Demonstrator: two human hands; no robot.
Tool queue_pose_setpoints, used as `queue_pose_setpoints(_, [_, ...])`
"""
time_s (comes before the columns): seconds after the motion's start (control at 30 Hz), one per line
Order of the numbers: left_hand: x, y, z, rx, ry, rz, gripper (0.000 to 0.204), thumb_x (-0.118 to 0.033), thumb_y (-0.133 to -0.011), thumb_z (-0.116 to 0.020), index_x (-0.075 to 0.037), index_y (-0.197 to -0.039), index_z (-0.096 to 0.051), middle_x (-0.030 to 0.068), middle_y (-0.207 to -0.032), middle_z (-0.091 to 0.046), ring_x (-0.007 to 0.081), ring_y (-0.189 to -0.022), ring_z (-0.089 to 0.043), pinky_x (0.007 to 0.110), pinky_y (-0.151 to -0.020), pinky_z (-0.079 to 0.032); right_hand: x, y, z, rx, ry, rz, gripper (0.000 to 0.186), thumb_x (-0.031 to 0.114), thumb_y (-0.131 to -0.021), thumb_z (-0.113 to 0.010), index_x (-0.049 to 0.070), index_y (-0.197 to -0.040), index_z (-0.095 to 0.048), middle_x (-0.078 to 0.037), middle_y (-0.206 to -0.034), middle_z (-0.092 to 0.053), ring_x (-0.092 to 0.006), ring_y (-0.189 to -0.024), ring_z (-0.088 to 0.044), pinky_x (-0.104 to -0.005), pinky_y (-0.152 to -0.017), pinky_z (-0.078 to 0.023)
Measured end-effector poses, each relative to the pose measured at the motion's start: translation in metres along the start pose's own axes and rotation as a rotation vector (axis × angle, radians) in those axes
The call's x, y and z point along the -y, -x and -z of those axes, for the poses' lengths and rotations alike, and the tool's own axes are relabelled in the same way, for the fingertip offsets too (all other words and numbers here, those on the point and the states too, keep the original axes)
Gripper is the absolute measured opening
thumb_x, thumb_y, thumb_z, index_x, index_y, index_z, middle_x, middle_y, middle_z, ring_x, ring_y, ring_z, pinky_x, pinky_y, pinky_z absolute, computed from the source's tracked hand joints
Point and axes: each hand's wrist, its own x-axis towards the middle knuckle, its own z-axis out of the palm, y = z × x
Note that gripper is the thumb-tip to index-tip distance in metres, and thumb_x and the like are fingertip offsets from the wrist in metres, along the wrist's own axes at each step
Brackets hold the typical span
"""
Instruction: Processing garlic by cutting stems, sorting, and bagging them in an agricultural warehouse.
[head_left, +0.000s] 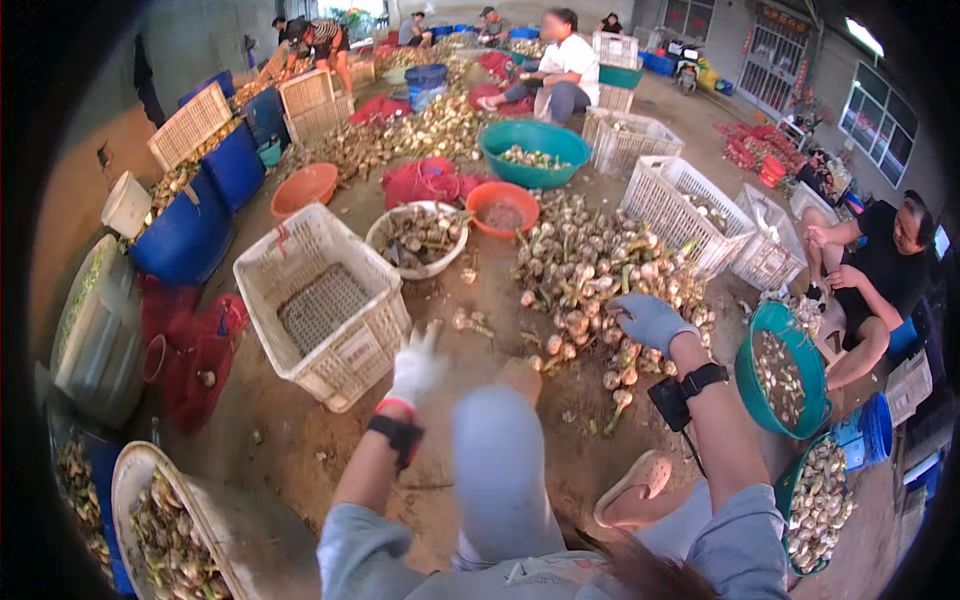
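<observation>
My left hand (415, 368), in a white glove with a red cuff, is raised with its fingers spread and nothing in them. It is beside the right front corner of a dirty white plastic crate (365, 352) whose slatted bottom shows. My right hand (652, 323), in a grey-blue glove, reaches over a heap of garlic bulbs (575, 250) with stems. Its fingers look apart and slightly bent at the bulbs; their undersides are hidden. One loose garlic bulb (462, 319) lies on the floor between my hands.
Past the crate stand a white basin (375, 235) of scraps and an orange basin (525, 222). White crates (720, 245) stand beyond the heap. A person (890, 260) sits at the right by a green basin (740, 372). A tub (125, 490) of garlic is at lower left.
</observation>
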Motion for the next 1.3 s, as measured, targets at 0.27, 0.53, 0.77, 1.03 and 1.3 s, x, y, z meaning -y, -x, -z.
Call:
queue_pose_setpoints(0.27, [0.068, 0.304, -0.135, 1.169, 0.401, 0.465, 0.032, -0.020, -0.091, -0.053, -0.006, -0.119, -0.058, 0.0121, -0.114, -0.063, 0.0208, -0.104, -0.058, 0.033, -0.089, -0.045, 0.017, -0.055, -0.057, 0.089, -0.182, 0.079, 0.033, 0.023, -0.088, -0.047, 0.010, -0.116, -0.059, -0.014, -0.114, -0.062, -0.0329, -0.104, -0.058, -0.0400, -0.090, -0.046])
queue_pose_setpoints(0.53, [0.057, 0.329, -0.135, 1.248, 0.291, 0.612, 0.033, -0.020, -0.091, -0.052, -0.005, -0.120, -0.057, 0.0113, -0.115, -0.062, 0.0203, -0.105, -0.057, 0.033, -0.090, -0.045, -0.013, -0.103, -0.127, 0.302, -0.326, -0.025, 0.031, 0.024, -0.090, -0.048, 0.011, -0.117, -0.059, -0.014, -0.112, -0.063, -0.0310, -0.103, -0.059, -0.0376, -0.088, -0.046])
queue_pose_setpoints(0.77, [0.046, 0.302, -0.159, 1.305, 0.252, 0.735, 0.034, -0.020, -0.092, -0.051, -0.004, -0.121, -0.056, 0.0106, -0.116, -0.061, 0.0199, -0.106, -0.057, 0.033, -0.090, -0.045, -0.071, -0.132, -0.244, 0.292, -0.685, -0.076, 0.031, 0.020, -0.089, -0.050, 0.007, -0.116, -0.059, -0.014, -0.112, -0.063, -0.0265, -0.101, -0.061, -0.0336, -0.089, -0.046])
queue_pose_setpoints(1.03, [-0.042, 0.199, -0.275, 1.045, 0.348, 0.947, 0.035, -0.020, -0.092, -0.050, -0.004, -0.122, -0.055, 0.0098, -0.117, -0.060, 0.0194, -0.107, -0.056, 0.032, -0.091, -0.045, -0.084, -0.118, -0.359, 0.147, -1.553, -0.544, 0.026, 0.014, -0.094, -0.048, 0.001, -0.115, -0.056, -0.009, -0.097, -0.066, -0.0157, -0.090, -0.063, -0.0265, -0.076, -0.049])
queue_pose_setpoints(1.3, [0.067, 0.053, -0.095, 1.643, 0.132, 0.439, 0.035, -0.020, -0.093, -0.049, -0.003, -0.123, -0.054, 0.0090, -0.118, -0.059, 0.0190, -0.109, -0.055, 0.032, -0.091, -0.044, -0.172, -0.078, -0.342, 0.007, -1.345, -0.576, 0.024, 0.014, -0.093, -0.049, 0.000, -0.111, -0.057, -0.008, -0.099, -0.064, -0.0132, -0.080, -0.062, -0.0257, -0.066, -0.050])
